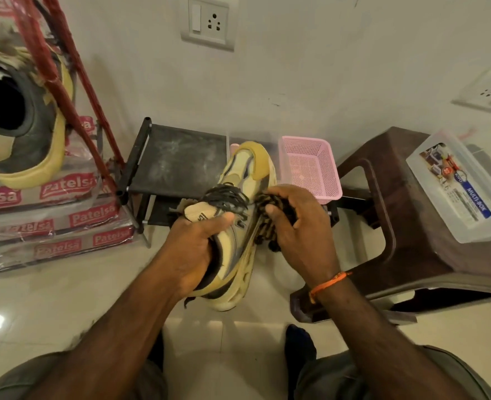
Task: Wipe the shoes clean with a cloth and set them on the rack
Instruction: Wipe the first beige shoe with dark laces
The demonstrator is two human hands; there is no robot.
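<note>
My left hand (198,246) grips a yellow and grey sneaker (247,174) by its collar and tongue, toe pointing away from me, dark laces bunched on top. My right hand (299,226) holds a bunched dark and tan patterned cloth (270,206) against the shoe's right side. Just beyond the shoe stands a low black shoe rack (178,160) with a dusty top shelf. A second sneaker of the same colours (22,116) sits at the far left on stacked boxes, heel opening toward me.
Red poles (65,90) lean over the stacked "Patelsa" boxes (56,226) at left. A pink plastic basket (310,168) sits right of the rack. A brown plastic stool (397,220) carries a clear multi-box (458,189). Wall sockets are above.
</note>
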